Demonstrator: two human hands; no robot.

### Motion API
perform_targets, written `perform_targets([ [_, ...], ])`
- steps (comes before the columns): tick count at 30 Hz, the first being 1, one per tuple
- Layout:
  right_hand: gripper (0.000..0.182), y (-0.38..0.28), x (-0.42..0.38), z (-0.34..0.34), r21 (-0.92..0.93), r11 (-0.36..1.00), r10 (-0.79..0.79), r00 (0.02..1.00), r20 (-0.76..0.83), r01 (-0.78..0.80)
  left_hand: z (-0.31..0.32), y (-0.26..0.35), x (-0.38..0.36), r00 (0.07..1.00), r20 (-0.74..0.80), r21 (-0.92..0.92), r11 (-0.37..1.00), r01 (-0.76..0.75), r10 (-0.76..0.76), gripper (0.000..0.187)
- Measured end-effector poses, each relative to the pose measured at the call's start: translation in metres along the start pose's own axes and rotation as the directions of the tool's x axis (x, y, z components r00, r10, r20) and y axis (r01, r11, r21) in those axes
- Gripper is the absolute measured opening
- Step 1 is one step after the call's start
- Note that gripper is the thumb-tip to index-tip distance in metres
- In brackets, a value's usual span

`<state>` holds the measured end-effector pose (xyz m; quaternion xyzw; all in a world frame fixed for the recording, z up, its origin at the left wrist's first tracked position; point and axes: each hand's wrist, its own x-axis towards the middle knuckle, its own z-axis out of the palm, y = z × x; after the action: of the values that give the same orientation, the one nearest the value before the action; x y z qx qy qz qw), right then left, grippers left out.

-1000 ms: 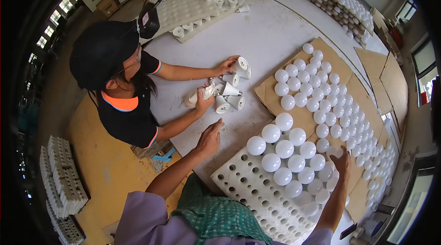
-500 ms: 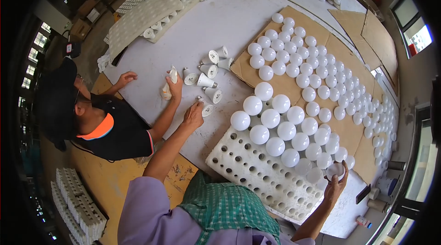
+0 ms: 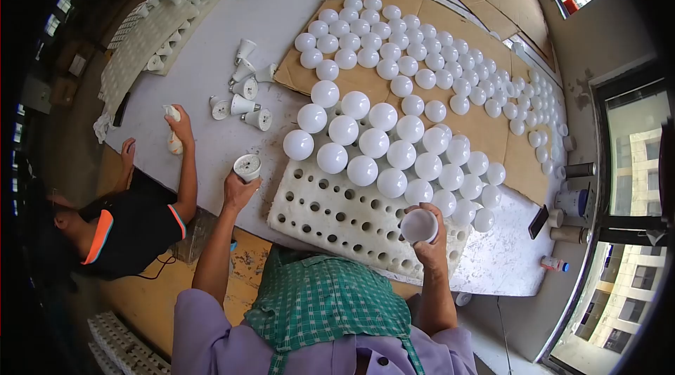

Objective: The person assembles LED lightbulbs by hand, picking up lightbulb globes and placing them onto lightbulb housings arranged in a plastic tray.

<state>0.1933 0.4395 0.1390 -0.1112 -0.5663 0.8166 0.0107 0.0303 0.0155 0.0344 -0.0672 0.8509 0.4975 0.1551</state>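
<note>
My left hand (image 3: 240, 191) grips a white bulb base (image 3: 247, 166) by its lower end, with the flat round face tilted up. In my right hand (image 3: 432, 241) is a white bulb cover (image 3: 420, 225), its open rim facing up toward the camera. Between and beyond my hands lies a white foam board (image 3: 330, 210) with rows of holes; round white bulb covers (image 3: 363, 170) stand in rows on its far part. Several loose bulb bases (image 3: 243, 105) lie on the table left of the board.
Many more round covers stand on a brown cardboard sheet (image 3: 450, 109) farther back. At the left, a co-worker in a dark cap and black shirt (image 3: 133, 224) holds a squeeze bottle (image 3: 174, 137). A phone (image 3: 538, 222) lies at the right table edge.
The view has turned right. My left hand has lifted a base from the loose group and drawn it nearer; my right hand has brought its cover inward from the board's right end.
</note>
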Motion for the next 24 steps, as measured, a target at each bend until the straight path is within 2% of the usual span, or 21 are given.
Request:
perform_targets([
  [1, 0.087, 0.005, 0.002, 0.004, 0.019, 1.0, 0.012, 0.999, 0.052, -0.013, 0.002, 0.013, -0.018, 1.0, -0.001, -0.005, 1.0, 0.003, -0.003, 0.054],
  [2, 0.087, 0.004, 0.005, 0.013, 0.014, 1.0, 0.019, 0.998, 0.064, -0.02, 0.009, 0.034, -0.04, 0.992, 0.125, -0.376, 0.926, 0.016, 0.034, 0.053],
  [3, 0.087, 0.002, 0.007, 0.023, 0.021, 0.998, 0.059, 0.994, 0.095, -0.061, 0.017, 0.053, -0.059, 0.97, 0.215, -0.691, 0.72, 0.069, 0.113, 0.053],
  [5, 0.086, 0.003, 0.013, 0.035, 0.027, 0.993, 0.107, 0.982, 0.158, -0.113, 0.032, 0.082, -0.081, 0.863, 0.457, -0.745, 0.623, 0.241, 0.213, 0.05],
  [7, 0.085, 0.007, 0.019, 0.044, -0.14, 0.99, 0.043, 0.954, 0.298, -0.001, 0.046, 0.1, -0.089, 0.747, 0.627, -0.563, 0.79, 0.241, 0.219, 0.048],
  [9, 0.081, 0.0, 0.021, 0.055, -0.164, 0.986, 0.07, 0.935, 0.347, -0.013, 0.056, 0.12, -0.092, 0.657, 0.705, -0.435, 0.895, 0.102, 0.268, 0.052],
  [10, 0.08, -0.003, 0.022, 0.058, -0.265, 0.963, 0.064, 0.918, 0.391, 0.046, 0.064, 0.12, -0.091, 0.663, 0.662, -0.437, 0.899, -0.039, 0.351, 0.057],
  [11, 0.079, -0.005, 0.023, 0.06, -0.361, 0.926, 0.062, 0.9, 0.431, 0.109, 0.066, 0.121, -0.092, 0.666, 0.659, -0.437, 0.898, -0.039, 0.35, 0.057],
  [13, 0.08, -0.006, 0.022, 0.066, -0.38, 0.917, 0.069, 0.893, 0.445, 0.119, 0.066, 0.129, -0.093, 0.619, 0.683, -0.37, 0.914, -0.164, 0.388, 0.053],
  [14, 0.081, -0.006, 0.022, 0.068, -0.397, 0.909, 0.074, 0.886, 0.457, 0.129, 0.067, 0.128, -0.093, 0.622, 0.658, -0.366, 0.902, -0.23, 0.425, 0.057],
  [20, 0.079, -0.004, 0.019, 0.074, -0.447, 0.877, 0.086, 0.858, 0.507, 0.176, 0.065, 0.129, -0.095, 0.606, 0.706, -0.296, 0.93, -0.22, 0.368, 0.061],
  [24, 0.079, -0.005, 0.017, 0.079, -0.492, 0.859, 0.147, 0.855, 0.496, 0.138, 0.063, 0.131, -0.097, 0.609, 0.716, -0.251, 0.94, -0.232, 0.342, 0.059],
])
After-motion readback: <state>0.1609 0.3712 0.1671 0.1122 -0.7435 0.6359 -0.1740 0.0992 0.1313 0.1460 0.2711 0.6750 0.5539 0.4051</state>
